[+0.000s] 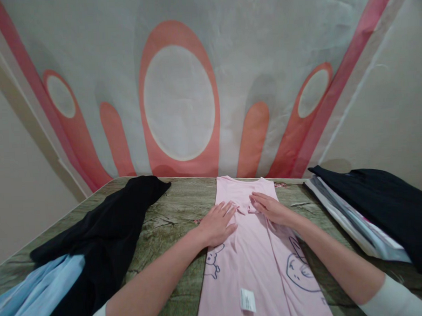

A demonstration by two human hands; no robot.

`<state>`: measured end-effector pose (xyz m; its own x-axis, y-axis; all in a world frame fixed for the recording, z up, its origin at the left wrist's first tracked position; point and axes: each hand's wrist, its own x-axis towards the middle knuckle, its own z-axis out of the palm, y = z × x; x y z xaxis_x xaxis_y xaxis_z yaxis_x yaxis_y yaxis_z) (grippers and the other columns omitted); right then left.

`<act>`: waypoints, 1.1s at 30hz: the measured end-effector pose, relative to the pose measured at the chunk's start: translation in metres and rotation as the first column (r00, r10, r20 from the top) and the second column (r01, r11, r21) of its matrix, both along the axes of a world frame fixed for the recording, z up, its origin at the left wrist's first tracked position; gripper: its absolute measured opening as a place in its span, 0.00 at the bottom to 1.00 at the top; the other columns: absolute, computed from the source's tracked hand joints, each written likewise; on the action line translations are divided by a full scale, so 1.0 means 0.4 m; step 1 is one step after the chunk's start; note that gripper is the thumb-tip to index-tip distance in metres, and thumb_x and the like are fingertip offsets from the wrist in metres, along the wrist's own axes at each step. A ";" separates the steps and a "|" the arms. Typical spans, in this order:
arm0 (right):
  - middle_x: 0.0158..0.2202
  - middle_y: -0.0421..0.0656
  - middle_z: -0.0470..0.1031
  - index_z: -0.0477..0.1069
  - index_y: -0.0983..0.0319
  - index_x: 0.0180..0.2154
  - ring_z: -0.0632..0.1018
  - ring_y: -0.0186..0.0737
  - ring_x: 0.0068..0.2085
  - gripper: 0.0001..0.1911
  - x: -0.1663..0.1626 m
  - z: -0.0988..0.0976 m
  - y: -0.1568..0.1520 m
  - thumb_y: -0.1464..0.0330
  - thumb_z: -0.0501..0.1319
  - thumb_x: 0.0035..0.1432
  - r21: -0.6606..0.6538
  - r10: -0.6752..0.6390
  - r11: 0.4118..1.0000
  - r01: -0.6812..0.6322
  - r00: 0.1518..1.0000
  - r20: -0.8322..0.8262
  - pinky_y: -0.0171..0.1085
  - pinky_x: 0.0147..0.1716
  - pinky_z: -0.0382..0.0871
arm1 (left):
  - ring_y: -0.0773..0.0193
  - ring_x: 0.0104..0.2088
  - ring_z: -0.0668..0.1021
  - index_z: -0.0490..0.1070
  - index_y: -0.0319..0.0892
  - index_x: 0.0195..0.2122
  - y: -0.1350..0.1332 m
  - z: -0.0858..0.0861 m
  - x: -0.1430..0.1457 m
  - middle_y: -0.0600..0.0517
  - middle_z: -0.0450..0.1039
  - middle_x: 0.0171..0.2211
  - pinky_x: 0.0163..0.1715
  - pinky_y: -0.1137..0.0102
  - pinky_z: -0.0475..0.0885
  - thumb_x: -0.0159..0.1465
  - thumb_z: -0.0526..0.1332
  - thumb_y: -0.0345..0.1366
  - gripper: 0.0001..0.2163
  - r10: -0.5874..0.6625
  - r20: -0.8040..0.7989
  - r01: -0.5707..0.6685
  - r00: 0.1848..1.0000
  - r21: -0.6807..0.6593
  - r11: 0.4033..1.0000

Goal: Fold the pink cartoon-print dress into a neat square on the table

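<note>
On the table (178, 201), a pink garment (253, 258) (neckline (243, 181) farthest) runs lengthwise away.

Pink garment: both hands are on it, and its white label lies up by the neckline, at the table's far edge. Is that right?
Not quite: the head view shows the white label lower down, on the wearer's side of the hands, well away from the neckline. The left hand and right hand are indeed both on the pink garment.
</note>
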<state>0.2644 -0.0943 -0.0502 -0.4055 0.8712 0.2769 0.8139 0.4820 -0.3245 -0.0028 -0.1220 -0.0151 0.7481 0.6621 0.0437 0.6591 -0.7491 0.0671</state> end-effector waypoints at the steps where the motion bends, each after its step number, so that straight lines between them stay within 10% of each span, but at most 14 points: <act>1: 0.59 0.50 0.59 0.61 0.64 0.57 0.59 0.45 0.60 0.25 0.008 -0.006 0.003 0.60 0.44 0.63 -0.006 -0.015 1.000 0.015 0.999 0.046 0.47 0.57 0.54 | 0.57 0.63 0.46 0.42 0.46 0.63 -0.002 0.000 0.001 0.50 0.40 0.65 0.59 0.60 0.44 0.67 0.38 0.50 0.26 0.006 0.003 -0.006 1.000 0.007 1.000; 33: 0.63 0.46 0.49 0.48 0.56 0.62 0.50 0.46 0.63 0.29 -0.091 0.081 -0.093 0.56 0.46 0.62 -0.069 0.227 0.974 -0.218 0.953 0.200 0.52 0.59 0.43 | 0.56 0.62 0.51 0.47 0.41 0.62 0.001 -0.016 0.016 0.47 0.46 0.63 0.58 0.60 0.47 0.67 0.38 0.47 0.25 0.142 0.056 -0.145 0.988 0.070 0.987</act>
<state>0.2278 -0.1316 -0.0179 -0.6344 0.7621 0.1293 0.7391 0.6470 -0.1876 0.0034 -0.1217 -0.0213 0.6412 0.7560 0.1316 0.7572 -0.6511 0.0517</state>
